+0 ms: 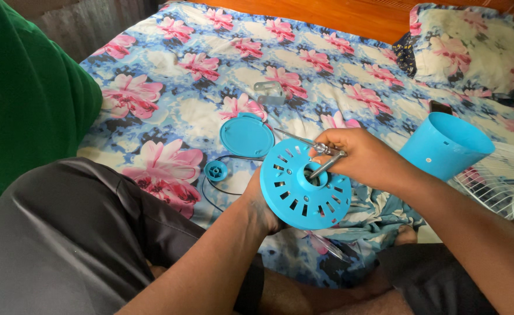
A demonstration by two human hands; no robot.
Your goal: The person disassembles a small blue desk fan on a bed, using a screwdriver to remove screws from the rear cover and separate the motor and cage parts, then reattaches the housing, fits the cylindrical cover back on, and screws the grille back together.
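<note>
blue slotted disc (pixel 303 192) in left hand (pixel 262 210), right hand (pixel 365 157) pressing screwdriver (pixel 321 150) in.

Head view — steeply down, close over bed (pixel 210 116).

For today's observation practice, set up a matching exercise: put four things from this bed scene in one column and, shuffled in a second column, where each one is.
Things
1. slotted blue disc
2. blue cone-shaped housing
3. small grey metal bracket
4. small blue knob

Places
A. on the bedsheet, just below and left of the round blue cap
B. held up by the left hand, with the right hand putting metal pliers to its centre
C. far up the bed, above the round blue cap
D. at the right, next to the white wire grille

Pairs: 1-B, 2-D, 3-C, 4-A
</note>
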